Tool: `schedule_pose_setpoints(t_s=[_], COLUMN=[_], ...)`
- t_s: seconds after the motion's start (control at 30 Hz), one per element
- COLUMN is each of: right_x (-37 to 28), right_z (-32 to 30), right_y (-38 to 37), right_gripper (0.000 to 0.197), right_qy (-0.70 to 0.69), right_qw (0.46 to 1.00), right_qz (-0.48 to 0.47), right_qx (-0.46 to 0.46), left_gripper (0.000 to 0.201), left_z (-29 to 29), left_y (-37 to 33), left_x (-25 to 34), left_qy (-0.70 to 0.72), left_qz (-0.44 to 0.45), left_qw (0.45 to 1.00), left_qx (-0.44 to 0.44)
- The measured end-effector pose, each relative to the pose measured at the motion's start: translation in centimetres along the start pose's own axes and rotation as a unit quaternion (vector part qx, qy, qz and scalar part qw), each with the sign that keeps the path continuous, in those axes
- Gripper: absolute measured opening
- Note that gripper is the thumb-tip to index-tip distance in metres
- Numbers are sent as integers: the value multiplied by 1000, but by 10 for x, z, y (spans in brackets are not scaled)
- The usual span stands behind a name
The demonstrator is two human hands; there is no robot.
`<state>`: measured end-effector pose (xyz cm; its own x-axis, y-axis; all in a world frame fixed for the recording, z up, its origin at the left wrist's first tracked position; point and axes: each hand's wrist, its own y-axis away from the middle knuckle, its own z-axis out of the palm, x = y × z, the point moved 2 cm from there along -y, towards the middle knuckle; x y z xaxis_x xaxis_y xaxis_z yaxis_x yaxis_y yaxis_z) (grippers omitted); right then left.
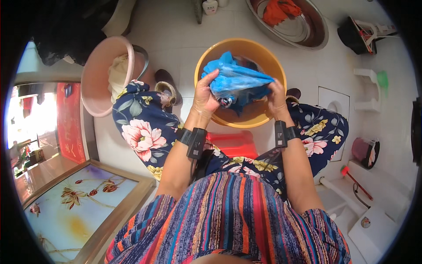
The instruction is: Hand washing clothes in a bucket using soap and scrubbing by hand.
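A wet, bright blue cloth garment [239, 78] is stretched between my two hands over a yellow plastic basin [203, 59]. My left hand [205, 94] grips its left side, with the fingers closed round the fabric. At the other end, my right hand [277, 96] pinches a gathered corner and pulls it taut. Whitish suds show on the blue fabric, and a small printed patch hangs near its lower edge. Darker cloth and water lie in the basin, partly hidden beneath the garment.
A pink tub [107, 48] with pale cloth [118, 75] stands at the left. A metal basin [323, 33] holding red cloth [281, 11] is at the far right. Between my knees is a red plastic stool [235, 143]. A framed glass door [83, 198] lies lower left; a red-headed brush [357, 182] is at right.
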<state>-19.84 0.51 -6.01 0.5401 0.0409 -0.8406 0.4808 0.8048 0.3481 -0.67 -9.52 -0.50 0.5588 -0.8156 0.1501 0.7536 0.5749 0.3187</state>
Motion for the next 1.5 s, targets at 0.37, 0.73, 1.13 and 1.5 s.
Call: schedule_pose_setpoints(t_s=[0.37, 0.73, 1.13, 1.5], right_x=[47, 34, 46, 8], right_z=[131, 75, 40, 39], right_y=[41, -18, -24, 28], right_gripper=[14, 33, 36, 33], right_qy=[423, 671, 580, 247], right_qw=[859, 702, 805, 948], right_qz=[-263, -237, -130, 165], right_qx=[-120, 31, -2, -111], left_gripper=[28, 22, 28, 35], left_z=[-102, -87, -71, -46], left_y=[-25, -25, -23, -21], left_x=[-37, -89, -82, -24], left_qy=[-17, -87, -82, -93], left_qz=[8, -13, -23, 98], left_qw=[997, 975, 982, 978], left_qx=[78, 202, 171, 162])
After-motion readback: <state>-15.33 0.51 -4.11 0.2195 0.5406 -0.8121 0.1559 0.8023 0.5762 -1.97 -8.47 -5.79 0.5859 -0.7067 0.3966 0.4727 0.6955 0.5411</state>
